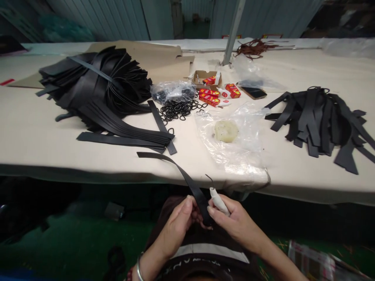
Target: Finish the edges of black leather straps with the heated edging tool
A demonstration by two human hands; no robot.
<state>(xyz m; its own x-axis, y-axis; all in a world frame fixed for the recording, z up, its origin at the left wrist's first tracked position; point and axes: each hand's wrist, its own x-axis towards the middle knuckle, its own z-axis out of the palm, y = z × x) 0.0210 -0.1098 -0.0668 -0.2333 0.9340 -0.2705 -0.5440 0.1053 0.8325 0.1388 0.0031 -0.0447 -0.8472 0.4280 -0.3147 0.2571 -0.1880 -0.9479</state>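
While left (179, 221) pinches strap (191, 183), right (238, 221) clasps tool (219, 201)

one tool (218, 201); one phone (254, 92)

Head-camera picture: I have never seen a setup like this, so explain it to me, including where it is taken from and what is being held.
There is no machine here, just a person's two bare hands. The only picture comes from a camera worn on the head, looking forward and down.

The left hand holds a black strip, near its lower end. The right hand holds a white-handled tool with a thin, bent, dark tip.

On the pale table ahead lie a large bundle of black strips at left and a smaller bunch at right. Between them are black rings, red boxes, a phone and a yellowish lump on clear plastic.
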